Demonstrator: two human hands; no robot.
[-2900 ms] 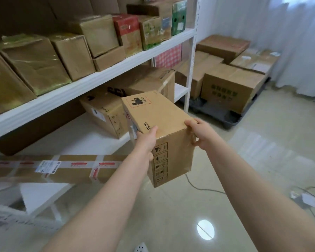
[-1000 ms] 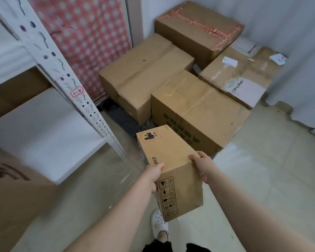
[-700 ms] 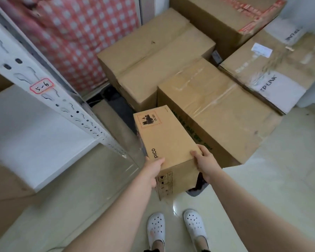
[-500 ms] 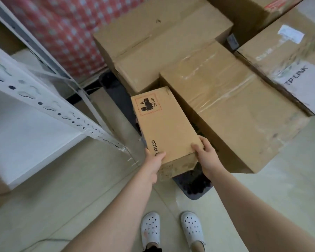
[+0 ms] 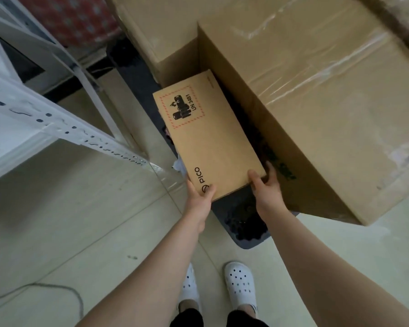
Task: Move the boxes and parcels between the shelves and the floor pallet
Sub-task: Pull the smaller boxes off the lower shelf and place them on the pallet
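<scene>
A brown PICO box (image 5: 208, 138) with a red-bordered UN 3481 battery label lies low over the dark floor pallet (image 5: 243, 223), in the gap beside a large taped carton (image 5: 316, 95). My left hand (image 5: 198, 197) grips its near left corner, thumb on top. At the near right corner my right hand (image 5: 266, 190) grips the box, fingers curled over the edge against the large carton. Whether the box rests on the pallet cannot be told.
Another big carton (image 5: 161, 27) stands behind on the pallet. A white metal shelf (image 5: 21, 128) with a perforated upright fills the left. A red checked cloth (image 5: 69, 17) hangs at the back. A grey cable (image 5: 45, 289) lies on the tiled floor near my white shoes (image 5: 240, 284).
I carried the box from the shelf over to the pallet and lowered it into the gap beside the large carton. Both hands kept their hold on its near corners.
</scene>
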